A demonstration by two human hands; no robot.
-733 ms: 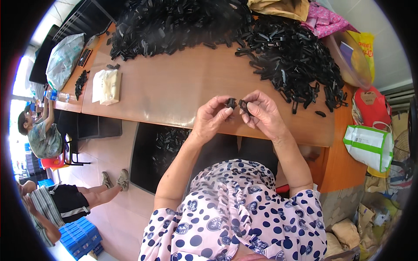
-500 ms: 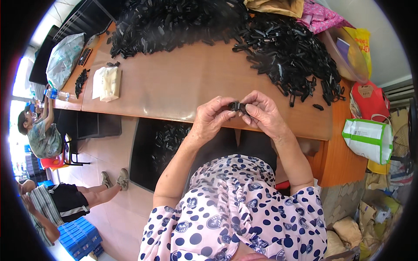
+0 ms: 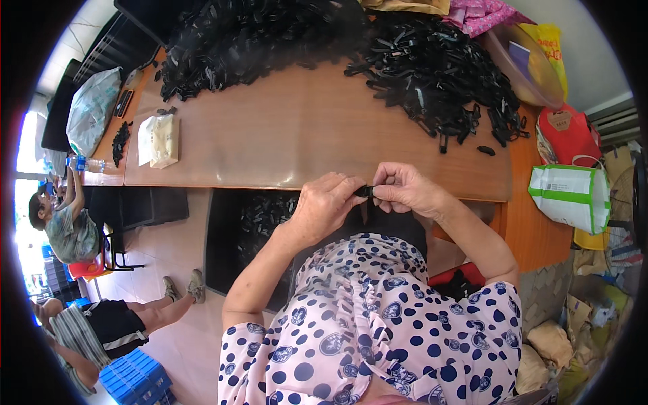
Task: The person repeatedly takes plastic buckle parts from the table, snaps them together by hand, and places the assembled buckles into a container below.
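A small black plastic piece [image 3: 365, 192] is held between my two hands, just off the near edge of the brown table [image 3: 250, 142]. My left hand [image 3: 327, 204] pinches its left end with the back of the hand turned up. The thumb and fingers of my right hand [image 3: 405, 192] grip the other end. Fingertips cover much of the piece, so its exact kind is unclear. Across the table lie a large heap of black plastic pieces [image 3: 250, 50] and, to its right, a second heap of similar pieces [image 3: 435, 74]. One loose black piece [image 3: 486, 150] lies apart from them.
Below the table edge, left of my legs, a black bin [image 3: 221, 236] holds more black pieces. A paper packet [image 3: 160, 140] stands on the table's left. A white-and-green bag [image 3: 568, 196], red bag [image 3: 568, 137] and plastic tub [image 3: 525, 77] are at right. Two people are at far left.
Both hands have dropped a little toward my body with the piece. The left hand has rolled over so its back faces up, and the right fingers have curled in. The whole view has shifted slightly.
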